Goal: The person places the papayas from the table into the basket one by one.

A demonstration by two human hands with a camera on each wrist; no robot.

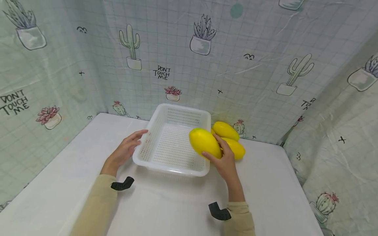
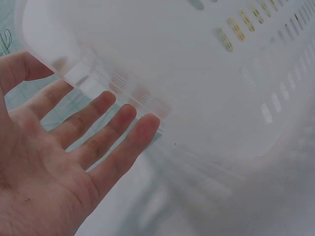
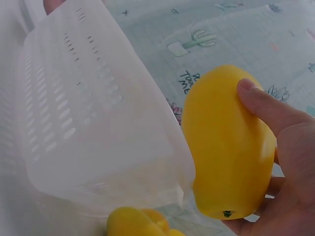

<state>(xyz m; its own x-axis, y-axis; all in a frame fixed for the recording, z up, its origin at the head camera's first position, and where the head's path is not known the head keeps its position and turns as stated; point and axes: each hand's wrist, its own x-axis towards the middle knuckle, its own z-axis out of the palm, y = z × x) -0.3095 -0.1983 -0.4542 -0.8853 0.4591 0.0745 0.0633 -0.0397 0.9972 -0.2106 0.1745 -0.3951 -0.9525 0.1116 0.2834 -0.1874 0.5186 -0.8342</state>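
Note:
My right hand (image 1: pixel 226 164) grips a smooth yellow mango (image 1: pixel 203 141) between thumb and fingers, holding it up at the right rim of a white plastic basket (image 1: pixel 174 139). In the right wrist view the thumb (image 3: pixel 263 101) presses the mango's side, and a small dark stem spot shows at its lower end. At the basket's left side is my left hand (image 1: pixel 127 149), its fingers (image 2: pixel 130 137) spread and fairly straight, with the tips against the wall under the rim. The basket's perforated floor shows bare.
Right of the basket, more yellow mangoes lie on the white table (image 1: pixel 177 203), one at the back (image 1: pixel 225 130) and another nearer (image 1: pixel 237 149), partly behind my right hand. A cactus-print curtain (image 1: pixel 183 59) encloses the back and sides. Dark wrist camera mounts (image 1: pixel 122 183) sit on both forearms.

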